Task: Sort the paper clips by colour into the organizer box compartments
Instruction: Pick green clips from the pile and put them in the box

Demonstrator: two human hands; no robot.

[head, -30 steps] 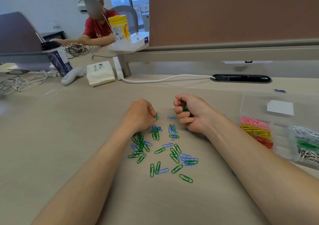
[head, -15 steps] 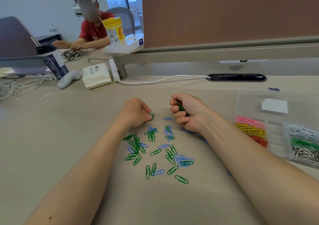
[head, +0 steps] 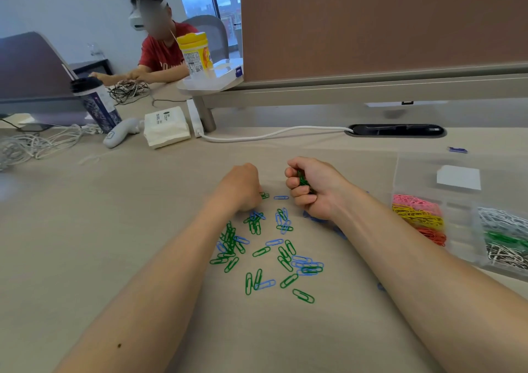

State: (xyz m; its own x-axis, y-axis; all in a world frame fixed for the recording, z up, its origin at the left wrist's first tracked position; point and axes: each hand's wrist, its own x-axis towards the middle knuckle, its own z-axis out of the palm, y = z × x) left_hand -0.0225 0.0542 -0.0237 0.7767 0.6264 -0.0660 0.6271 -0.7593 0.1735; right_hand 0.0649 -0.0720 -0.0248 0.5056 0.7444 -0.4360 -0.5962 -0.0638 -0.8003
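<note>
— The hands?
— The right hand [head: 314,185] is clenched round a bunch of green clips [head: 303,179]. The left hand [head: 241,189] curls its fingers down on a single clip [head: 264,195] at its 3 o'clock; pinched or only touched, I cannot tell.
— Any change?
— Hardly. The fist is as it was half a second ago, and the left hand is slightly further toward 3 o'clock.
— The rest?
— Loose clips [head: 285,255], green and blue, lie on the bench [head: 85,244] at the hands' 6 o'clock. The box [head: 414,169] at 3 o'clock holds pink, yellow, orange, white and green clips.
— The room?
— A brown partition [head: 385,21] at 12 o'clock, with a white cable [head: 271,135] below it. At 11 o'clock a person [head: 163,55] in red sits beside a yellow tub [head: 195,54].
</note>
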